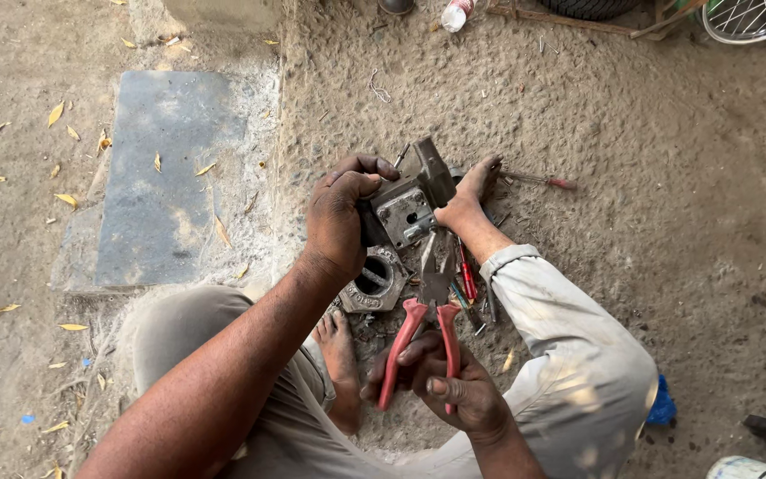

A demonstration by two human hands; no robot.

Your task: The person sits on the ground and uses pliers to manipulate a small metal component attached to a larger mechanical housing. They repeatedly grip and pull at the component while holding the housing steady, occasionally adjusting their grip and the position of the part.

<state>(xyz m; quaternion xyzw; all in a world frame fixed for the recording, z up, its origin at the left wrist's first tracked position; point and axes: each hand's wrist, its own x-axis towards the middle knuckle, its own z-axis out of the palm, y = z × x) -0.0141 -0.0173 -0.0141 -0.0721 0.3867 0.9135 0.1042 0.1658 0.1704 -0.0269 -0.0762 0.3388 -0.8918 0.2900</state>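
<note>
Outdoor roadside repair workshop: bare dirt ground [649, 177]; screwdrivers [467, 275] scattered beside a metal housing [374, 282]; spoked wheel [751, 18] beyond it.

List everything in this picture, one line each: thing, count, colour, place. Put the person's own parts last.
metal block part: one, grey, held up at centre
pliers: one, red handles, jaws at the block's underside
round housing: one, grey, on the ground below the block
screwdrivers: at least two, red handles, one beside the pliers, one right of the foot
stone slab: one, dark grey, left on the ground
dry leaves: many, yellow, scattered left
plastic bottle: one, clear, top edge
spoked wheel: one, silver, top right corner
blue scrap: one, beside the right knee
sandy ground: all around
left hand: grips the block
right hand: grips the pliers' handles
bare feet: two, one beside the block
</note>
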